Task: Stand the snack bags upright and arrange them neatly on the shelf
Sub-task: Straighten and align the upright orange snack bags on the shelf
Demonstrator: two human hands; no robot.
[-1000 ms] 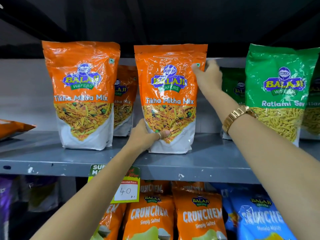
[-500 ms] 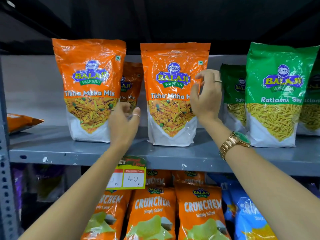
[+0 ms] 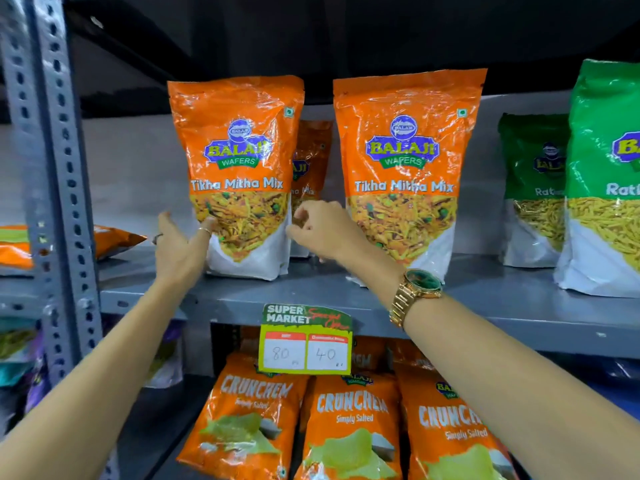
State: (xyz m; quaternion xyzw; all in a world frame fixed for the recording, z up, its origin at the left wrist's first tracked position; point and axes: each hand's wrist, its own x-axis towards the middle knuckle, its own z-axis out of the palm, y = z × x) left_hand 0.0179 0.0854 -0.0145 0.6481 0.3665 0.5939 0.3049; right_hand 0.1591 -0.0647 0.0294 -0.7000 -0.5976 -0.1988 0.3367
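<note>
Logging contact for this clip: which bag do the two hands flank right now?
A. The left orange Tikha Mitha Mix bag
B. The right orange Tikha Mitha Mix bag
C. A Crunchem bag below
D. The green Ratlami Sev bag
A: the left hand touches the lower left edge of the left Tikha Mitha Mix bag, the right hand is at its right edge.

A grey perforated steel upright (image 3: 52, 174) frames the rack at left, with dark shadow overhead.
</note>
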